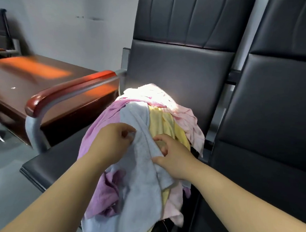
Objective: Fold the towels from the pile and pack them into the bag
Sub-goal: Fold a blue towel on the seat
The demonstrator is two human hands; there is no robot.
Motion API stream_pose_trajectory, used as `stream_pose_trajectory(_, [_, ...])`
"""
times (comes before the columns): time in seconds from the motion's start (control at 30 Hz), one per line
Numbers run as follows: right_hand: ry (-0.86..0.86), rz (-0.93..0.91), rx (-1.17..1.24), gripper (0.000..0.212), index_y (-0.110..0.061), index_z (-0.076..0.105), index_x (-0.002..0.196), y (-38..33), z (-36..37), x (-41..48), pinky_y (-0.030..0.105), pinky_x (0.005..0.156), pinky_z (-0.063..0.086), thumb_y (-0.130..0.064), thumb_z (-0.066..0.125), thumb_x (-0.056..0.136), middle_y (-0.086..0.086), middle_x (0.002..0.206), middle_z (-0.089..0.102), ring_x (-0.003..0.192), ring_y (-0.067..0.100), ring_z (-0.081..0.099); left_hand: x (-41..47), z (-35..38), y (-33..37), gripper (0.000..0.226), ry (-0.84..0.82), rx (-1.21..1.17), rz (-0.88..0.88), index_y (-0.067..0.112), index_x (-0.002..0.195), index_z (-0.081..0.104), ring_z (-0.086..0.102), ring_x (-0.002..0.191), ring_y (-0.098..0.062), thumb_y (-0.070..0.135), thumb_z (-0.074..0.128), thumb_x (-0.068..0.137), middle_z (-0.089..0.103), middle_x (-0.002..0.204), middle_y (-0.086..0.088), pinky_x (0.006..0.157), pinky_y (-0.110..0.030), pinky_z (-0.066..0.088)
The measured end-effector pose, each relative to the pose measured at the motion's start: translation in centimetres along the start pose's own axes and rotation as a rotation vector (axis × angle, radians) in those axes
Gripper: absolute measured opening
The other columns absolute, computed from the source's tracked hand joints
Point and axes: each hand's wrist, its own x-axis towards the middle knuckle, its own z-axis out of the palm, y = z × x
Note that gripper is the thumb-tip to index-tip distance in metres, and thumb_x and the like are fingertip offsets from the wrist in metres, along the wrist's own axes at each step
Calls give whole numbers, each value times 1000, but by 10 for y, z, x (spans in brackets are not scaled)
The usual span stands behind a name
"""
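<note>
A heap of towels [167, 106] lies on the seat of a black chair [58, 156]: purple, yellow and pink ones under a pale blue towel [140, 178] draped down the front. My left hand [110, 145] pinches the blue towel's left edge between thumb and fingers. My right hand [172, 159] holds the same towel at its right edge, thumb on the cloth and fingers curled. No bag is in view.
The chair has a red wooden armrest [69, 90] on a grey metal frame at the left. A second black chair [274, 124] stands close on the right. A dark brown wooden table [33, 78] is to the left, over a grey floor [1, 168].
</note>
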Motion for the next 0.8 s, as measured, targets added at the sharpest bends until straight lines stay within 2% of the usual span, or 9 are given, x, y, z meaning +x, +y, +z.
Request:
stream_pose_trajectory(0.1, [24, 17, 25, 40, -38, 63, 125, 2, -22, -19, 22, 73, 50, -24, 74, 89, 3, 97, 66, 79, 7, 57, -8, -1, 8, 21, -28, -26, 15, 38, 105, 73, 57, 78, 4, 22, 68, 92, 62, 84, 24, 71, -4, 39])
stream_pose_trajectory(0.2, [44, 35, 31, 34, -38, 68, 117, 5, -46, -46, 18, 72, 48, -23, 76, 87, 7, 98, 66, 80, 9, 57, -19, -2, 20, 22, -62, -44, -20, 35, 110, 75, 62, 91, -7, 23, 68, 93, 70, 100, 14, 83, -21, 44])
stream_pose_trajectory(0.3, [71, 57, 17, 28, -42, 71, 109, 10, -73, -77, 26, 75, 51, -26, 77, 87, 8, 98, 66, 82, 15, 61, -31, -1, 34, 26, -58, -22, -8, 31, 112, 76, 64, 105, -13, 17, 62, 95, 73, 116, 9, 92, -25, 46])
stream_pose_trajectory(0.33, [79, 64, 14, 27, -42, 71, 108, 13, -82, -88, 28, 75, 51, -26, 77, 87, 6, 96, 66, 83, 17, 62, -36, 0, 41, 27, -59, -9, 7, 29, 112, 76, 63, 105, -13, 15, 60, 95, 72, 117, 9, 90, -24, 44])
stream_pose_trajectory(0.43, [115, 90, 16, 28, -42, 73, 105, 28, -106, -121, 23, 73, 48, -24, 78, 85, -6, 91, 67, 83, 11, 63, -53, 8, 68, 27, -77, 13, 41, 27, 111, 76, 58, 94, -12, 15, 58, 96, 72, 114, 6, 70, -17, 42])
stream_pose_trajectory(0.47, [131, 99, 6, 27, -42, 73, 103, 33, -112, -132, 22, 71, 47, -22, 78, 84, -8, 88, 66, 79, 10, 62, -59, 12, 77, 26, -91, 9, 53, 27, 111, 76, 59, 94, -13, 15, 58, 96, 71, 114, 5, 68, -18, 42])
stream_pose_trajectory(0.6, [162, 160, -25, 25, -43, 73, 98, 56, -135, -180, 30, 69, 51, -22, 77, 85, -7, 83, 68, 74, 9, 62, -88, 40, 120, 29, -169, -3, 144, 26, 116, 74, 60, 100, -13, 14, 57, 96, 70, 114, 7, 80, -20, 39])
stream_pose_trajectory(0.7, [173, 211, -49, 25, -44, 74, 95, 78, -151, -217, 32, 69, 52, -22, 76, 83, -1, 87, 70, 74, 10, 62, -113, 68, 150, 30, -239, -15, 220, 27, 115, 73, 60, 103, -10, 14, 56, 95, 67, 110, 11, 75, -15, 37])
stream_pose_trajectory(0.8, [193, 288, -54, 25, -44, 74, 94, 109, -168, -257, 31, 65, 52, -23, 76, 82, -2, 85, 71, 70, 10, 62, -138, 99, 176, 30, -371, -52, 270, 31, 113, 72, 61, 102, -6, 14, 55, 95, 65, 104, 17, 68, -4, 35])
